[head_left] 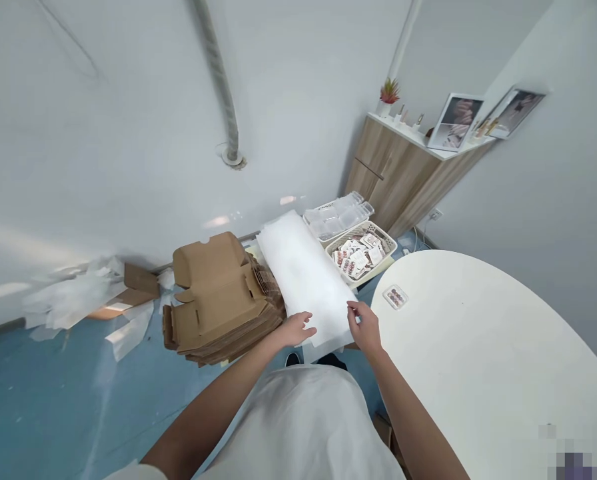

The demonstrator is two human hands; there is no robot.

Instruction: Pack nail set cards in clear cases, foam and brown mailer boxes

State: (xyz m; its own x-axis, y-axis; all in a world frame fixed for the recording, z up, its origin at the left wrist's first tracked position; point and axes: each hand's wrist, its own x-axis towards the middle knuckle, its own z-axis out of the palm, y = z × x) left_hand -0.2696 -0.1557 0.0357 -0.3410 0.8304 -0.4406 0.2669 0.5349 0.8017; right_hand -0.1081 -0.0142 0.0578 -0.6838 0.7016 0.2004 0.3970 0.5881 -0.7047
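A stack of thin white packing sheets (308, 273) lies in front of me, its long side running away toward the wall. My left hand (297, 329) rests at the near left edge of the stack, thumb and fingers apart, holding nothing. At the near right corner, my right hand (364, 327) has its thumb and forefinger pinched together on the edge of the top sheet. Left of the sheets stands a tall pile of flattened brown cardboard boxes (223, 283). A small clear case (395, 297) with dark oval pieces lies near the table's left edge.
A round white table (468, 347) curves along my right. Beyond the sheets sit a basket of small printed packs (359, 257) and a tray of clear plastic cases (336, 217). A wooden cabinet (398, 167) stands behind. Loose wrapping (78, 293) litters the blue floor.
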